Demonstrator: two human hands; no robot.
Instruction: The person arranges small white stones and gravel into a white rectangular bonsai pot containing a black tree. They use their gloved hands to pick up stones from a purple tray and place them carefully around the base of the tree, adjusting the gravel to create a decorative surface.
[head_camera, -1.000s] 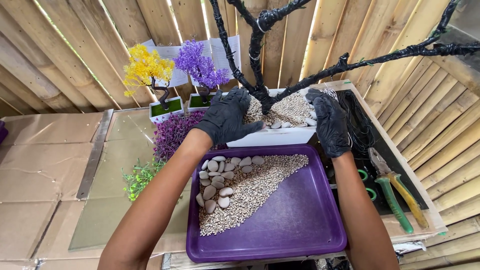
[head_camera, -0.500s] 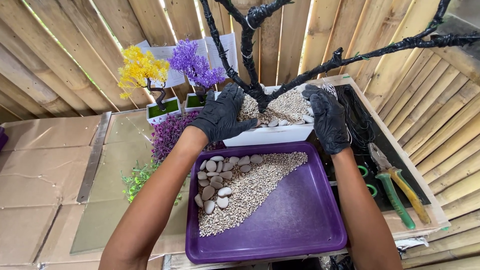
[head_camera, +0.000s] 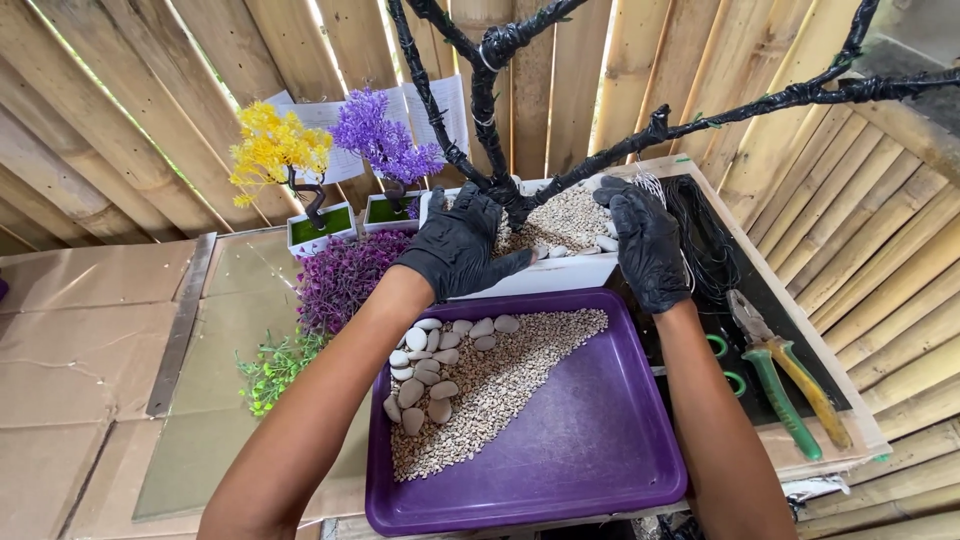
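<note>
Two gloved hands are laid on the white pot (head_camera: 560, 272): the left hand (head_camera: 458, 245) is spread over its left gravel, the right hand (head_camera: 645, 240) is curled around its right end, beyond the purple tray (head_camera: 590, 450).

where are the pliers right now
The pliers, with one green and one yellow handle, lie at the right edge of the head view on the dark mat, just right of the purple tray and the right hand.
</note>
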